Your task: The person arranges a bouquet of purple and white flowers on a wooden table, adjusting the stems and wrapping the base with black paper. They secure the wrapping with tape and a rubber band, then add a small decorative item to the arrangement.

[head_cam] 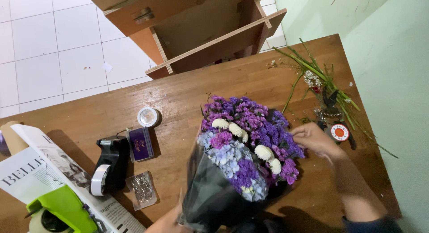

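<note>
Bouquet point(243, 148) of purple, blue and white flowers in dark wrap stands on the wooden table point(187, 94). Left hand point(167, 223) grips the wrap's base; right hand point(313, 138) pinches blooms at its right edge. Clear box point(141, 189) holds pins.

Tape dispenser point(108, 165) left of bouquet point(243, 148) (table point(187, 94))

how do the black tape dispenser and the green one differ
The black tape dispenser lies wholly in view on bare wood beside the purple box; the green tape dispenser sits on newspaper, cut off by the picture's edge. Black looks slimmer, green bulkier. Both rest on the table.
</note>
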